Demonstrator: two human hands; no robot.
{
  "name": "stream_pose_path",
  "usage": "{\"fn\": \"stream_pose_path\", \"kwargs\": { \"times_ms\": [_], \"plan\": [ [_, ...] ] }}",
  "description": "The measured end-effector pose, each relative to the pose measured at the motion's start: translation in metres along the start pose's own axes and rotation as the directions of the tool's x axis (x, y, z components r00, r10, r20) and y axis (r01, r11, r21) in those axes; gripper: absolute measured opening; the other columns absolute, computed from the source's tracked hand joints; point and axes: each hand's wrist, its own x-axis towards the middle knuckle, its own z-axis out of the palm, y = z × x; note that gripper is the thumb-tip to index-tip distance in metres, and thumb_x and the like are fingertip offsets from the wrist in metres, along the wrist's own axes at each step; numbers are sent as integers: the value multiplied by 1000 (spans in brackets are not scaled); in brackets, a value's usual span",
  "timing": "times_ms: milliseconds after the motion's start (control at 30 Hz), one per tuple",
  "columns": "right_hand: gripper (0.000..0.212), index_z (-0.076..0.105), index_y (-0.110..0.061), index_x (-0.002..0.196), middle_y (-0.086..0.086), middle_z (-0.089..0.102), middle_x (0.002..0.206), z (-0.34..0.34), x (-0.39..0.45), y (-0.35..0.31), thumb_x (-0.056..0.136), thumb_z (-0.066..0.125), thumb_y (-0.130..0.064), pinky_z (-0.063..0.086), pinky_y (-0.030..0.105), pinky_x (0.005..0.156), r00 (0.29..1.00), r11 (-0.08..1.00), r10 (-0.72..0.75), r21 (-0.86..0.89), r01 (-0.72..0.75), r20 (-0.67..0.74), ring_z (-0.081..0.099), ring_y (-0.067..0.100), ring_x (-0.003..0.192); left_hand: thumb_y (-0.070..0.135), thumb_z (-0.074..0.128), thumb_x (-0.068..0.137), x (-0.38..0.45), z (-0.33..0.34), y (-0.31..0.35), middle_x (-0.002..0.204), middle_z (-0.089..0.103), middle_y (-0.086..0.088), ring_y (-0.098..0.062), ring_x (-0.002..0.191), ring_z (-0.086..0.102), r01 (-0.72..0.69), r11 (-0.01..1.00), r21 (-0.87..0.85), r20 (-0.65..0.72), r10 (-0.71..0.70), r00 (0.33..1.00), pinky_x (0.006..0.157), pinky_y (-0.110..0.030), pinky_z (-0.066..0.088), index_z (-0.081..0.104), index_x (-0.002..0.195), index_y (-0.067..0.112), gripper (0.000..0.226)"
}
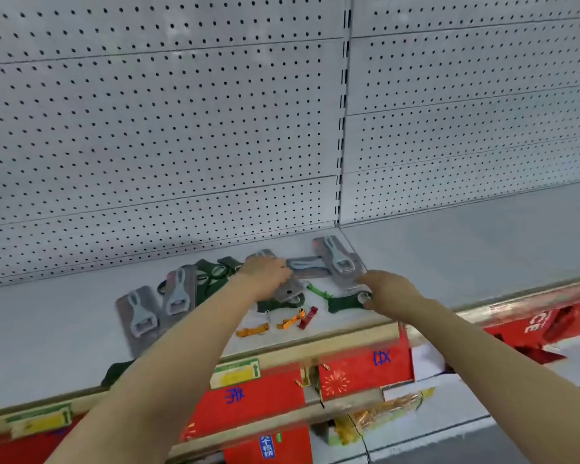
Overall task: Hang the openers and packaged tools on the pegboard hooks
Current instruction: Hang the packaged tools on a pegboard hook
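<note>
Several carded grey openers lie on the white shelf: two at the left and more at the back. Dark green openers lie among them, one at the right. Small orange and red clip tools rest near the front edge. My left hand presses down on a grey carded opener in the pile's middle. My right hand touches the corner of the back grey package and the green opener. The pegboard above shows no hooks.
A slotted upright divides the pegboard into two panels. The shelf's front edge carries yellow price tags. Below it stand red boxes with blue writing and a bag of orange-yellow goods.
</note>
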Motion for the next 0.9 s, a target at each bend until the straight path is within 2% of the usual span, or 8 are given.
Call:
{"fn": "stream_pose_path", "kwargs": {
  "times_ms": [133, 233, 333, 533, 633, 733, 833, 900],
  "plan": [
    [53, 46, -24, 140, 1, 53, 136, -9, 26, 5, 89, 61, -23, 44, 35, 100, 992, 998, 34, -49, -28, 122, 51, 22, 124, 15, 60, 94, 29, 8, -7, 135, 56, -1, -28, 119, 54, -101, 989, 105, -25, 104, 994, 96, -47, 49, 50, 138, 29, 47],
    [51, 48, -25, 138, 1, 56, 131, -9, 44, 13, 89, 57, -14, 48, 36, 96, 994, 997, 0, -80, 9, 114, 56, 23, 118, 19, 62, 95, 48, 10, -11, 144, 51, 3, -25, 125, 51, -150, 973, 173, 5, 152, 988, 102, -42, 45, 46, 144, 33, 53],
    [48, 52, -25, 133, 1, 61, 126, -7, 58, 24, 89, 51, -8, 52, 37, 90, 994, 987, -70, -139, 80, 79, 60, 24, 110, 20, 68, 90, 59, 12, -17, 148, 48, 3, -27, 125, 51, -180, 963, 201, 88, 165, 982, 102, -44, 45, 48, 142, 32, 57],
    [57, 51, -22, 133, 0, 60, 124, -15, 82, 37, 83, 50, 5, 45, 32, 91, 943, 890, -329, -317, 327, 47, 55, 22, 108, 12, 71, 85, 61, 19, -26, 132, 55, -6, -26, 115, 53, -339, 889, 308, 90, 328, 941, 99, -42, 48, 51, 130, 17, 50],
    [65, 45, -22, 137, 3, 55, 131, -12, 100, 47, 80, 56, 6, 45, 35, 92, 869, 755, -487, -458, 469, 86, 53, 25, 110, 17, 74, 82, 57, 22, -30, 132, 56, -5, -23, 116, 53, -363, 904, 225, 63, 358, 931, 105, -40, 44, 48, 134, 19, 59],
    [75, 44, -28, 140, 7, 49, 142, -8, 119, 52, 75, 71, 0, 48, 41, 93, 782, 579, -597, -580, 574, 179, 55, 31, 116, 27, 77, 79, 50, 19, -38, 133, 58, -3, -20, 119, 54, -311, 945, 101, 1, 312, 950, 111, -40, 40, 43, 141, 20, 71],
    [80, 43, -35, 140, 7, 44, 149, -10, 136, 53, 74, 80, -11, 47, 44, 98, 721, 454, -638, -624, 636, 270, 54, 33, 122, 44, 74, 75, 37, 12, -47, 135, 53, 0, -17, 121, 50, -177, 982, -63, -126, 168, 978, 113, -35, 37, 39, 143, 21, 80],
    [82, 41, -35, 141, 8, 44, 148, -11, 144, 49, 73, 81, -12, 46, 45, 100, 679, 397, -663, -620, 677, 316, 53, 33, 124, 48, 75, 73, 29, 10, -48, 130, 53, 0, -15, 115, 51, -71, 969, -237, -254, 9, 967, 110, -33, 40, 41, 139, 19, 80]
  ]
}}
